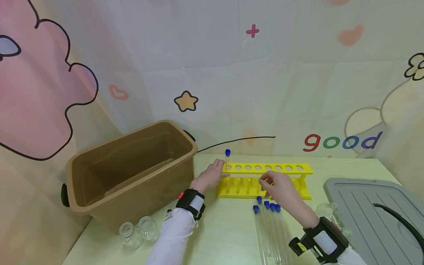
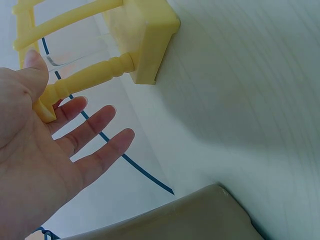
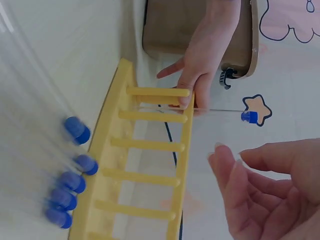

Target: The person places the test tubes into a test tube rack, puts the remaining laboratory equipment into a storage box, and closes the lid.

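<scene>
A yellow test tube rack stands at the back of the table. My left hand grips its left end, thumb and index finger around the top bar, while the other fingers spread away from it. One blue-capped test tube stands in the rack beside that hand. In front of the rack lie several more test tubes with blue caps, side by side. My right hand hovers over the rack's front, fingers loosely bent and nothing between thumb and fingertips.
A deep brown bin occupies the left of the table. Two small glass jars stand in front of it. On the right lies a grey ribbed lid with a black handle, and more glass jars are partly hidden by my right wrist.
</scene>
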Action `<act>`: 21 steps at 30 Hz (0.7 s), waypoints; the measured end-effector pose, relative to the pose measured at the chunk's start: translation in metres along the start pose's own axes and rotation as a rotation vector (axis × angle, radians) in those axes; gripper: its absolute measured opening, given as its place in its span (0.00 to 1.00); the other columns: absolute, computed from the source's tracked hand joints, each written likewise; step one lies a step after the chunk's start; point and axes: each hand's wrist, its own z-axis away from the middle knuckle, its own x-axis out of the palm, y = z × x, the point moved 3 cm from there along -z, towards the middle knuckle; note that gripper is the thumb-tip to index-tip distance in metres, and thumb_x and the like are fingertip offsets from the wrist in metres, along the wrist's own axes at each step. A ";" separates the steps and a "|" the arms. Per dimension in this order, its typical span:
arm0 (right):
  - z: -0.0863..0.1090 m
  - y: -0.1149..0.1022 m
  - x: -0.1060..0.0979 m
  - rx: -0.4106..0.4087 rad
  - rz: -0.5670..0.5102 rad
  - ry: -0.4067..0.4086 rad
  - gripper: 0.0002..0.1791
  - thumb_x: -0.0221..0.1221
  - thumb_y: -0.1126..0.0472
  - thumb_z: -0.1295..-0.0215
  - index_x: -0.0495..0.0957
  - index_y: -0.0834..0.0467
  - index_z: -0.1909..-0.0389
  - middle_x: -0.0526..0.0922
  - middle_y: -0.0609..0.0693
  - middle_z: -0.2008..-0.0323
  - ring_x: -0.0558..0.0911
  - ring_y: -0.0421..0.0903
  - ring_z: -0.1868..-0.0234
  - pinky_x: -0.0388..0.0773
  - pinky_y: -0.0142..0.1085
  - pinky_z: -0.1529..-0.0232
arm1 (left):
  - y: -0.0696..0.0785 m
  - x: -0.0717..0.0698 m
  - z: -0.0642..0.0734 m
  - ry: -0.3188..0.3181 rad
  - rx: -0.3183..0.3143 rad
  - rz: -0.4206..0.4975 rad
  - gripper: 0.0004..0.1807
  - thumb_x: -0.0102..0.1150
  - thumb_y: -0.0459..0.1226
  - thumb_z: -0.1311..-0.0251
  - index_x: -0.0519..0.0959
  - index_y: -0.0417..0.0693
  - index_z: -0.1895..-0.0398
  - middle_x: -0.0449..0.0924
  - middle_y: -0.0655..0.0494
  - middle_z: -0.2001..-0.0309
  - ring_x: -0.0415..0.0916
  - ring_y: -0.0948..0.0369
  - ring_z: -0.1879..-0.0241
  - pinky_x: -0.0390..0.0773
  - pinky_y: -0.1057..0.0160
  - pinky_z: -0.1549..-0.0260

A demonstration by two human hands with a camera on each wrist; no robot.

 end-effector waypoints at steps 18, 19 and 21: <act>0.022 0.054 0.010 0.228 0.085 -0.166 0.05 0.57 0.69 0.41 0.72 0.67 0.72 0.72 0.51 0.86 0.73 0.45 0.84 0.73 0.35 0.81 | -0.001 0.000 0.001 -0.003 0.009 0.009 0.28 0.43 0.47 0.35 0.53 0.44 0.37 0.59 0.51 0.46 0.62 0.57 0.56 0.67 0.65 0.55; 0.023 0.056 0.011 0.232 0.094 -0.174 0.05 0.57 0.69 0.41 0.72 0.67 0.73 0.72 0.51 0.86 0.73 0.45 0.84 0.73 0.35 0.81 | -0.001 0.000 0.001 -0.003 0.009 0.010 0.28 0.43 0.47 0.35 0.53 0.44 0.37 0.59 0.51 0.46 0.62 0.57 0.56 0.66 0.65 0.54; 0.025 0.060 0.012 0.240 0.109 -0.184 0.05 0.57 0.69 0.41 0.72 0.68 0.72 0.72 0.52 0.85 0.73 0.45 0.84 0.73 0.36 0.81 | -0.001 0.000 0.000 -0.004 0.008 0.014 0.28 0.43 0.47 0.35 0.53 0.45 0.37 0.59 0.51 0.46 0.62 0.57 0.55 0.66 0.64 0.54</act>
